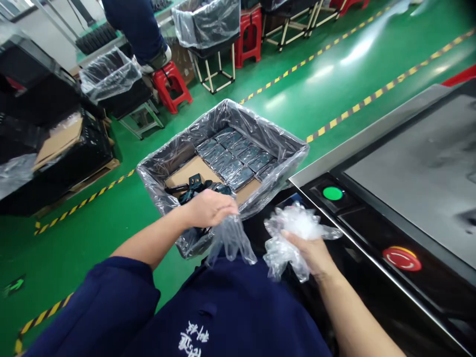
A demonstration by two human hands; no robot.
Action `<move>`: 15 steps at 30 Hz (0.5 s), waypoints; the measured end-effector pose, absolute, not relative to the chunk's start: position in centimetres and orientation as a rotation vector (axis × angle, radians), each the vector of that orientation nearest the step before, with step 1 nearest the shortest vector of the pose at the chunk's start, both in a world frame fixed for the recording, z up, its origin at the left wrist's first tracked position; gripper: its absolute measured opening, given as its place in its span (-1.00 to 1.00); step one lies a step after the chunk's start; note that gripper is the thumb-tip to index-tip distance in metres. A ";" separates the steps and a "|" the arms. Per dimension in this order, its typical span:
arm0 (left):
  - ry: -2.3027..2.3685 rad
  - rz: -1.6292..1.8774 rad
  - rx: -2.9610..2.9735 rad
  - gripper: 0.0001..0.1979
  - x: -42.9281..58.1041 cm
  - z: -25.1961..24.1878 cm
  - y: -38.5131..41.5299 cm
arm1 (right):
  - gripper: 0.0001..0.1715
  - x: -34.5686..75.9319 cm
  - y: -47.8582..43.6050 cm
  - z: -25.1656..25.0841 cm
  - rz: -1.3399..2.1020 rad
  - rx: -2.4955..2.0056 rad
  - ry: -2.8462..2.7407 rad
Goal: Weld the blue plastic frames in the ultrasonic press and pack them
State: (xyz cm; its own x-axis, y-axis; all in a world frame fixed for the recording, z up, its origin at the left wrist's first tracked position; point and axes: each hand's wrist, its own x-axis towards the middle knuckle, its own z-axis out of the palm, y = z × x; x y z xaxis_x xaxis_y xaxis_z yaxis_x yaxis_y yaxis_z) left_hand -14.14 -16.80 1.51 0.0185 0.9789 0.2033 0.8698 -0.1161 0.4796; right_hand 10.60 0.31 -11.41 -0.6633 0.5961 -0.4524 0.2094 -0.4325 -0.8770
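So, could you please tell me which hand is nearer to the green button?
Right: the right hand is below the green button; the left hand is farther off, to the button's left.

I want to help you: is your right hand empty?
No, your right hand is gripping a crumpled wad of clear plastic.

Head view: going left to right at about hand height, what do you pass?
Black crate → left hand → right hand gripping crumpled clear plastic → red emergency-stop button
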 end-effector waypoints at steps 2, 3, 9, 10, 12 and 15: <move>1.860 0.905 2.049 -0.66 -11.7 -0.1 -14.5 | -0.26 9.1 -1.0 -9.3 2.492 -0.915 -1.396; 1.867 1.005 2.021 -0.65 -10.4 -1.2 -13.3 | -0.26 8.6 -1.8 -8.7 2.628 -0.829 -1.341; 1.983 1.177 1.863 -0.62 -4.4 -7.7 -8.3 | -0.34 8.6 -5.4 -9.2 2.871 -0.797 -1.087; 1.967 1.171 1.850 -0.62 -3.8 -8.2 -8.0 | -0.37 8.8 -5.5 -9.5 2.834 -0.856 -1.088; 1.911 1.202 1.811 -0.64 -3.1 -8.7 -7.6 | -0.41 9.3 -5.3 -10.1 2.753 -0.965 -1.128; 1.869 1.310 1.703 -0.67 -3.3 -9.1 -7.2 | -0.43 10.2 -4.2 -11.0 2.522 -1.136 -1.253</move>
